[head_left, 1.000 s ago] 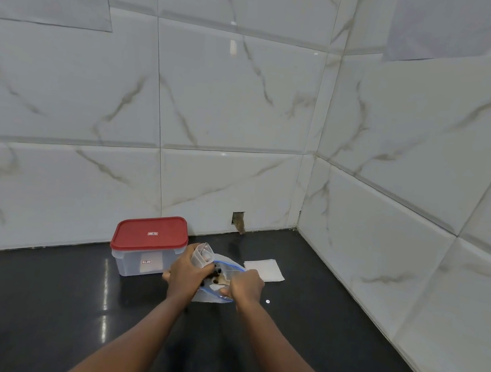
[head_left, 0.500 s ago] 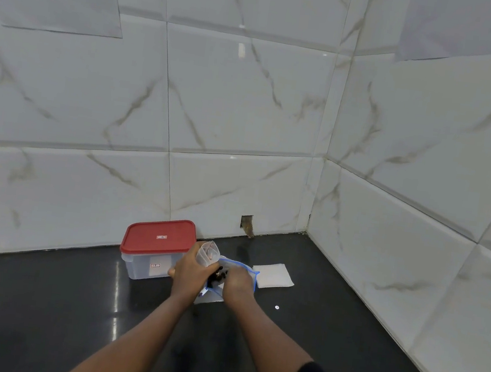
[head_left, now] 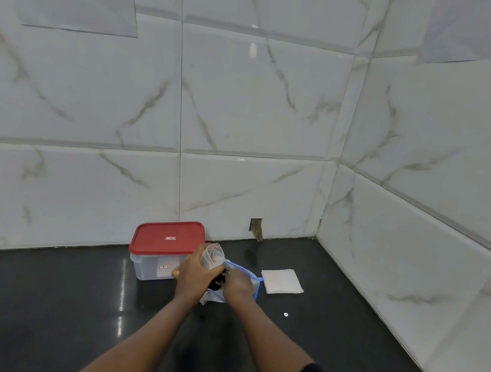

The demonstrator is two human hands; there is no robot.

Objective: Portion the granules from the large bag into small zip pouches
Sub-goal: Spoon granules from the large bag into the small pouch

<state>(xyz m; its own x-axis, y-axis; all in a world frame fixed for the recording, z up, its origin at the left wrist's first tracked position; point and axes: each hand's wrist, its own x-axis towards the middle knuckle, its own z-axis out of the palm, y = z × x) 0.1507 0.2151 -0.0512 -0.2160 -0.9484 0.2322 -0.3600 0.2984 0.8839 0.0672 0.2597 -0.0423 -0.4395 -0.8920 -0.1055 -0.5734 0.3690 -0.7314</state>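
Bag: blue-zipped, open on counter, beside red-lidded box. Dark granules show at its mouth.
Left hand: grips pouch, mouth up, just above the bag.
Right hand: reaches into the bag with its fingers hidden, so its grip cannot be told.
Handling: probably best to hold the pouch mouth wide over the bag, so spills fall back in.

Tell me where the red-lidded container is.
In the head view, the red-lidded container stands on the dark counter against the back wall, left of centre, just behind and left of the left hand gripping a small pouch.
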